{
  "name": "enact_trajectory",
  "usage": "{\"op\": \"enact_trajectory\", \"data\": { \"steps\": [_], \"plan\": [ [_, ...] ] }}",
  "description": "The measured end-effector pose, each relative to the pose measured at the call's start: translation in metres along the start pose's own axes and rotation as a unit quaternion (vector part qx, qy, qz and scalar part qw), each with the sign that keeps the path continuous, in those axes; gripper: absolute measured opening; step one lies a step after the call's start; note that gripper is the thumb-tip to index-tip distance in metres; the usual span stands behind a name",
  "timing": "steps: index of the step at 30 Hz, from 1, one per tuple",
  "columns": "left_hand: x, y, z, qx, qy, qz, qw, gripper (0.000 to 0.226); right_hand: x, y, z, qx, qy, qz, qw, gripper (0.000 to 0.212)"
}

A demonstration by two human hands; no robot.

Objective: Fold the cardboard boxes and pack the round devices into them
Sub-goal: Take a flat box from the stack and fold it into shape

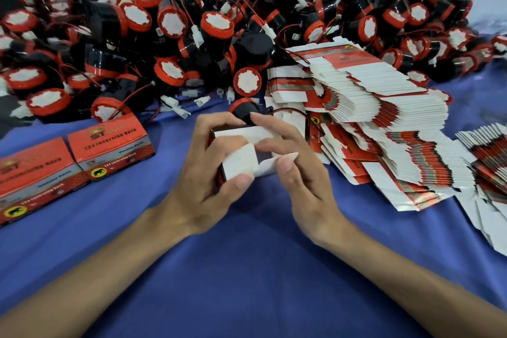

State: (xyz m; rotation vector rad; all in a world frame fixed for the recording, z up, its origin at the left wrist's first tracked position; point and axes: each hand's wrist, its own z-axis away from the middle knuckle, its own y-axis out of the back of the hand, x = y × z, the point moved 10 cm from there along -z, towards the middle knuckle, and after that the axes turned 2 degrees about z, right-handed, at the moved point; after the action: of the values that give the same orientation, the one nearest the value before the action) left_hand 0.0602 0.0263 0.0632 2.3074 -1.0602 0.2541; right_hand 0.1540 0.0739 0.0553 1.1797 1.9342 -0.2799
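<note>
- Between the two hands, head view: a small cardboard box (240,163) is held just above a blue cloth (247,269). Its near end faces the camera, with white flaps standing open.
- The left hand (203,170) grips the box from its left side. Its fingers curl over the top and its thumb presses on a square white flap.
- The right hand (299,170) holds the box from the other side. Its index fingertip rests on the far top edge and its thumb touches a second white flap that sticks out towards it.
- Just beyond the fingertips, one round device (242,110), black with a red rim, lies against the far side of the box. Whether any part of it is inside the box cannot be told.
- Further beyond both hands, a large heap of round devices (178,35) stretches across the cloth. They are black and red with white faces, red wires and white plugs.
- Right of the right hand, a fanned stack of flat boxes (384,107), red and white, leans close to the fingers. A smaller stack (491,156) lies further right.
- Left of the left hand, well apart from it, two finished boxes (109,145) stand side by side, red with yellow lettering and a round yellow badge.
</note>
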Motion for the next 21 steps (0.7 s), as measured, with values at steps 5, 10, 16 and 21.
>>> {"op": "enact_trajectory", "data": {
  "steps": [5, 10, 16, 21],
  "plan": [
    [0.0003, 0.0034, 0.0019, 0.05, -0.028, 0.059, 0.997, 0.023, 0.0058, 0.002, -0.001, 0.019, -0.044, -0.094, 0.994, 0.017],
    [-0.0002, 0.0037, -0.0003, 0.039, -0.003, 0.033, 0.999, 0.026, 0.0052, 0.0061, -0.0027, 0.031, -0.063, -0.081, 0.994, 0.035],
    [0.0026, 0.0049, -0.0006, 0.047, 0.023, -0.01, 0.999, 0.039, 0.0046, -0.0034, 0.0014, -0.007, -0.047, 0.009, 0.999, 0.029],
    [-0.0016, 0.0017, 0.0012, 0.038, 0.024, -0.019, 0.999, 0.044, 0.0022, 0.0026, -0.0009, 0.033, -0.032, 0.029, 0.999, 0.015]
  ]
}}
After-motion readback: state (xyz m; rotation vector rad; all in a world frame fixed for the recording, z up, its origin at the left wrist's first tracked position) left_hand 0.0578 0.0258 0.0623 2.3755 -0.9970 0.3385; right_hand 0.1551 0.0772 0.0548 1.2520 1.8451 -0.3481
